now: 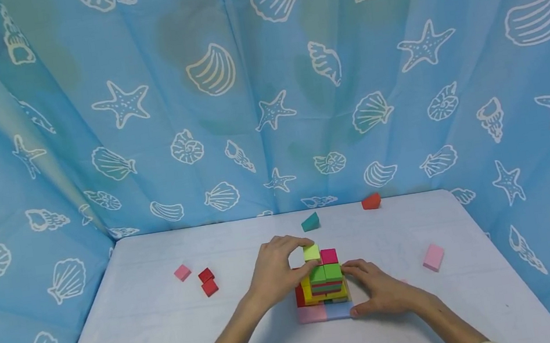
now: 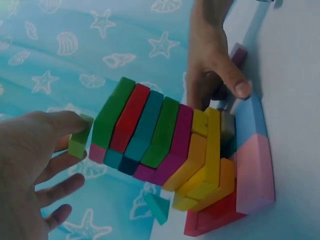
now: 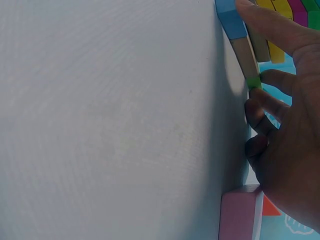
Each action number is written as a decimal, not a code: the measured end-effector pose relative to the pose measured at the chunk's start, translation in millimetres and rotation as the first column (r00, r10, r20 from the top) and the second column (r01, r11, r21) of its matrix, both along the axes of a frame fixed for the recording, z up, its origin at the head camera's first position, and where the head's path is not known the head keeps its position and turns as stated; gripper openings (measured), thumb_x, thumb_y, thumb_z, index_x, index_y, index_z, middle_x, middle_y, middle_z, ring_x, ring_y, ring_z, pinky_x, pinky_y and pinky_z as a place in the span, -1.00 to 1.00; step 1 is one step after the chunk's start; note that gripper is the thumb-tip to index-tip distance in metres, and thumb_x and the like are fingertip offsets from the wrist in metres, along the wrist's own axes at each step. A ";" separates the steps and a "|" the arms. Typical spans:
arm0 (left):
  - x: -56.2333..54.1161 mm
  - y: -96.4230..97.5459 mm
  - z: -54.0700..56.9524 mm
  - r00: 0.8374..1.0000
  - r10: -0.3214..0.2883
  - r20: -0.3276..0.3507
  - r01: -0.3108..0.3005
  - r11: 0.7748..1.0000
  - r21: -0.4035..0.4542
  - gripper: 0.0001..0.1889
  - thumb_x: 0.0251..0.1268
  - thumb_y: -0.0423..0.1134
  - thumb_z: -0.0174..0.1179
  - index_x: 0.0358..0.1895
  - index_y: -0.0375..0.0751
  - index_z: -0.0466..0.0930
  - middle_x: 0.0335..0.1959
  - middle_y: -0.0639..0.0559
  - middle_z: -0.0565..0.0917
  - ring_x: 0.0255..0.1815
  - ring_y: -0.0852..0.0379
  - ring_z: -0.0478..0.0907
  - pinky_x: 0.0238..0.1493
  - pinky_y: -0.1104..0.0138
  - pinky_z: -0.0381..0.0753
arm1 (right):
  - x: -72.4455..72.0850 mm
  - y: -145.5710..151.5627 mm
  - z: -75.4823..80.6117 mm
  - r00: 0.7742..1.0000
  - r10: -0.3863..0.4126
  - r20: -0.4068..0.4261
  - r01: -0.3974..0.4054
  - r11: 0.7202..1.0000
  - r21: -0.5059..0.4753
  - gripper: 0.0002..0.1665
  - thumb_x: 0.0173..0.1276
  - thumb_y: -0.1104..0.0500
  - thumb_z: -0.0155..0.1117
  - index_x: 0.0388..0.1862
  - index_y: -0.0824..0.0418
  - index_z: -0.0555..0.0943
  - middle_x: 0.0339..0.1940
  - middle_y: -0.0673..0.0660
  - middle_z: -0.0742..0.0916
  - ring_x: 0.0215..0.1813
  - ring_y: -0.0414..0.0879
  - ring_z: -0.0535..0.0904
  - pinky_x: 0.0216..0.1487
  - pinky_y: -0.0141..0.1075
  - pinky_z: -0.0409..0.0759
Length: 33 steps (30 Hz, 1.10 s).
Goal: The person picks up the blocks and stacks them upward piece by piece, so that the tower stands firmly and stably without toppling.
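A tower of colored blocks (image 1: 326, 287) stands on a base with a pink block (image 2: 254, 172) and a blue block (image 2: 250, 116) at its front. My left hand (image 1: 277, 271) pinches a small light green block (image 1: 311, 252) between thumb and forefinger, right at the tower's top. In the left wrist view its other fingers spread away from the tower. My right hand (image 1: 383, 289) rests along the tower's right side, low by the base. Its thumb touches the blue block, and in the right wrist view the forefinger reaches a green block (image 3: 254, 82).
Two red blocks (image 1: 208, 282) and a small pink block (image 1: 182, 272) lie at the left of the white table (image 1: 161, 340). At the back are a teal block (image 1: 310, 222) and an orange-red block (image 1: 371, 201). A pink block (image 1: 433, 257) lies at the right. A blue shell-patterned curtain (image 1: 241, 82) surrounds the table.
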<state>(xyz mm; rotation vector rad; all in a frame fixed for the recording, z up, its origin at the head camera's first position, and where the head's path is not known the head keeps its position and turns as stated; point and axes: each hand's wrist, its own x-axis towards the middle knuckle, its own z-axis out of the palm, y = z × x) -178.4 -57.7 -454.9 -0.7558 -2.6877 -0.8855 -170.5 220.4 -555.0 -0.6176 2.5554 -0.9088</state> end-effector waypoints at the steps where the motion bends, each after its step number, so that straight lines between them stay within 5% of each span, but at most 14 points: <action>1: 0.2 1.0 -0.3 1.000 -0.001 0.001 0.001 1.000 -0.008 -0.64 0.26 0.05 0.38 0.09 0.13 0.69 0.06 0.21 0.72 0.17 0.14 0.55 0.25 0.00 0.47 | 0.2 0.1 0.4 1.000 0.000 0.000 0.000 1.000 -0.002 0.11 0.07 -0.31 0.53 0.54 0.01 0.29 0.52 0.10 0.31 0.55 0.19 0.16 0.40 0.31 0.26; 33: 2.1 2.3 -7.9 0.999 0.001 -0.048 -0.004 0.998 -0.060 -0.63 0.28 0.09 0.35 0.11 0.17 0.68 0.07 0.22 0.71 0.14 0.16 0.53 0.19 0.10 0.42 | 0.6 -1.3 4.9 1.000 0.003 0.000 -0.003 1.000 0.007 0.11 0.07 -0.28 0.54 0.53 0.05 0.29 0.52 0.13 0.31 0.56 0.24 0.14 0.40 0.34 0.22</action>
